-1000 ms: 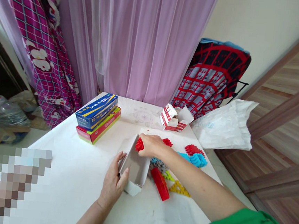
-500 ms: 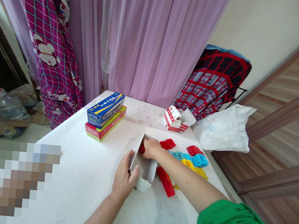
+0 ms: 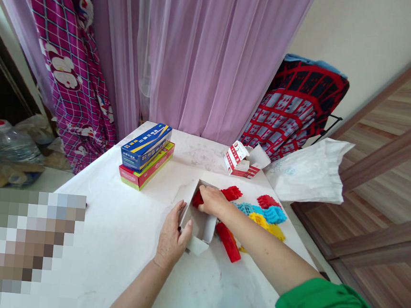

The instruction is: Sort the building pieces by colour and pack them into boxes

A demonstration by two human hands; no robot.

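Note:
An open white cardboard box point(image 3: 202, 223) lies on the table in front of me. My left hand point(image 3: 174, 235) grips its near left wall, with the thumb over the rim and the fingers along the outside. Inside the far end, my right hand point(image 3: 211, 200) has its fingers closed on a red plastic piece point(image 3: 197, 199), partly hidden by the hand and the wall. Right of the box lie a long red plastic piece point(image 3: 228, 243), red toothed pieces point(image 3: 231, 193), light blue pieces point(image 3: 275, 214) and yellow pieces point(image 3: 274, 230), some behind my right forearm.
A blue box point(image 3: 144, 147) rests on a red and green box point(image 3: 147, 165) at the back left. An open red and white carton point(image 3: 242, 161) stands at the back right, near a white bag point(image 3: 308, 171) by the table's right edge. A pixelated patch covers the lower left.
My right hand stays in the far end of the box, and more of the red piece shows beside its fingers. My left hand keeps its grip. The view has shifted slightly.

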